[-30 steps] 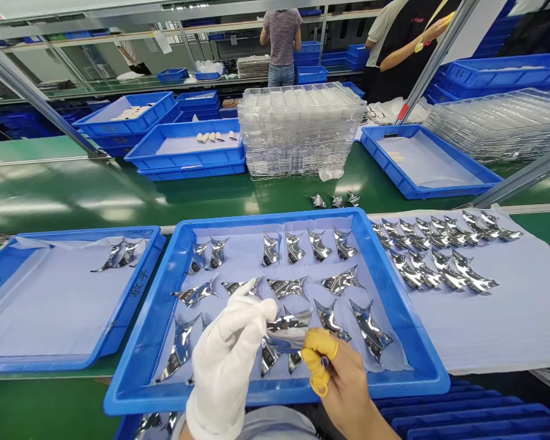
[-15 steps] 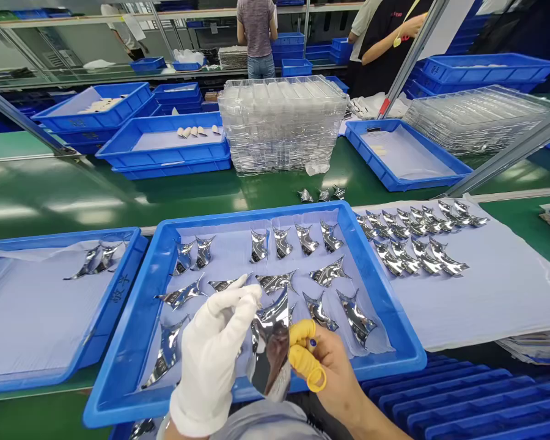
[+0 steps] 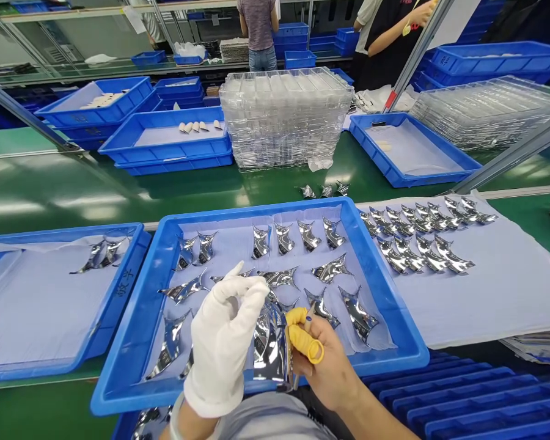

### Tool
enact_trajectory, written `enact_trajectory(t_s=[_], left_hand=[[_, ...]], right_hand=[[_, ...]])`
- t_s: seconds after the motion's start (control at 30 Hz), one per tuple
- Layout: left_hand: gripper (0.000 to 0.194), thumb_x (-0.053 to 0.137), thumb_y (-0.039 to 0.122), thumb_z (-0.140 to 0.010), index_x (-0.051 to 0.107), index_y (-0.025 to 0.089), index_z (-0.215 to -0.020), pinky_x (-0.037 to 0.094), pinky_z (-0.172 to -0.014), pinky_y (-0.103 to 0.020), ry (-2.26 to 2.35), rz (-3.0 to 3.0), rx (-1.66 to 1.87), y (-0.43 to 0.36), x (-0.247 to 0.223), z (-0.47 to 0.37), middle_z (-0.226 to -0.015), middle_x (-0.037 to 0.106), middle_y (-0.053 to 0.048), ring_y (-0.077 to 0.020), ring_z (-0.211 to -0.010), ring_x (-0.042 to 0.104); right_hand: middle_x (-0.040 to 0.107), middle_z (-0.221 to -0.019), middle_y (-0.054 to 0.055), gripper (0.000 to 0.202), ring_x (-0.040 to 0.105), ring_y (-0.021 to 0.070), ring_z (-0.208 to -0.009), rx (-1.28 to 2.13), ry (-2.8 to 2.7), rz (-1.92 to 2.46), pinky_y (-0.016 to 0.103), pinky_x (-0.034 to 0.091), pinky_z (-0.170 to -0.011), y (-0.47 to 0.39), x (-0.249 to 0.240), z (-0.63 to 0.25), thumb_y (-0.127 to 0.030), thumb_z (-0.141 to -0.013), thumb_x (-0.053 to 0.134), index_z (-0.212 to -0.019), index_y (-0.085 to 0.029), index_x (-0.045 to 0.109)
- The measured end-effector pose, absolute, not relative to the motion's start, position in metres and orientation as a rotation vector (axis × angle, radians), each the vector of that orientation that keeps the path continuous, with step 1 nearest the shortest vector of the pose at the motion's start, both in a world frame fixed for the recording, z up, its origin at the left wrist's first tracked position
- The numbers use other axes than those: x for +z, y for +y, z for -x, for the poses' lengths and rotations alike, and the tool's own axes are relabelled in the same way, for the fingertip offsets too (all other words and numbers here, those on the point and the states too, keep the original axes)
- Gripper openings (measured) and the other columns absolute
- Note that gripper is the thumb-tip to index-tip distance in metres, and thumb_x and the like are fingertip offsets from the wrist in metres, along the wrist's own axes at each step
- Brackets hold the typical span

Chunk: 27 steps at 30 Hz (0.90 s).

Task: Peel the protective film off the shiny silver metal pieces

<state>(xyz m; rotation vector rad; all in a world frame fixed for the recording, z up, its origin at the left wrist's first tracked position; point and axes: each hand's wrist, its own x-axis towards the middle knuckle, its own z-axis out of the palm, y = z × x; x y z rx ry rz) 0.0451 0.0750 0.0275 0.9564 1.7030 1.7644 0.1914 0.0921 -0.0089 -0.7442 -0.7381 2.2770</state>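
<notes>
A shiny chrome part with curved, pointed corners is held up over the near side of a blue tray. My left hand, in a white glove, pinches its upper corner between thumb and fingers. My right hand grips its right edge; yellow finger cots cover the thumb and a finger. A thin stick with a dark blue end also pokes out of the right hand. More chrome parts lie in rows on the white liner inside the tray.
Left stands another blue tray with a few chrome parts. Several chrome parts lie on a white sheet at the right. Stacked clear plastic trays and blue bins stand behind. Blue trays are stacked low right. Two people stand beyond.
The chrome part has been turned in my hands, so a different face with other reflections shows. Both hands still hold it. The view has shifted slightly.
</notes>
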Motion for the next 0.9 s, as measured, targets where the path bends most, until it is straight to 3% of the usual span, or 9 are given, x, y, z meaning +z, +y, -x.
enact_trajectory(t_s=[0.1,0.23,0.43,0.73,0.9], left_hand=[[0.010,0.081,0.035,-0.083,0.075,0.026,-0.083,0.037,-0.122,-0.046,1.705,-1.019,1.740,0.075,0.029,-0.046,-0.086,0.080,0.004,-0.0151,-0.079,0.072],[0.022,0.085,0.041,-0.078,0.076,0.024,-0.088,0.043,-0.116,-0.047,1.717,-0.862,1.622,0.076,0.028,-0.044,-0.093,0.081,-0.001,-0.0187,-0.085,0.073],[0.033,0.088,0.044,-0.074,0.075,0.021,-0.094,0.054,-0.097,-0.036,1.671,-0.692,1.579,0.074,0.023,-0.039,-0.099,0.080,-0.005,-0.0225,-0.101,0.073],[0.034,0.086,0.042,-0.078,0.075,0.019,-0.100,0.057,-0.087,-0.032,1.591,-0.585,1.557,0.073,0.018,-0.038,-0.110,0.079,-0.008,-0.0206,-0.096,0.073],[0.036,0.087,0.044,-0.077,0.075,0.019,-0.099,0.056,-0.085,-0.030,1.619,-0.565,1.540,0.075,0.020,-0.039,-0.107,0.079,-0.006,-0.0200,-0.095,0.073]], right_hand=[[0.036,-0.047,-0.012,0.048,0.019,0.0026,-0.041,2.270,-0.729,0.735,0.019,0.016,-0.043,0.092,-0.010,-0.192,-0.055,-0.079,0.086,-0.071,-0.019,0.054],[0.038,-0.054,-0.011,0.049,0.020,0.0032,-0.043,2.203,-0.723,0.746,0.020,0.017,-0.044,0.092,-0.009,-0.193,-0.055,-0.075,0.088,-0.073,-0.020,0.055],[0.033,-0.058,-0.011,0.044,0.020,0.0058,-0.048,2.124,-0.828,0.738,0.022,0.019,-0.046,0.091,-0.004,-0.195,-0.056,-0.080,0.084,-0.077,-0.021,0.058],[0.036,-0.060,-0.008,0.043,0.025,0.0082,-0.051,2.009,-0.974,0.760,0.025,0.021,-0.047,0.089,-0.002,-0.195,-0.059,-0.084,0.079,-0.080,-0.021,0.061],[0.038,-0.061,-0.008,0.037,0.028,0.0082,-0.053,2.011,-0.936,0.696,0.025,0.025,-0.049,0.089,-0.001,-0.195,-0.053,-0.086,0.080,-0.082,-0.020,0.062]])
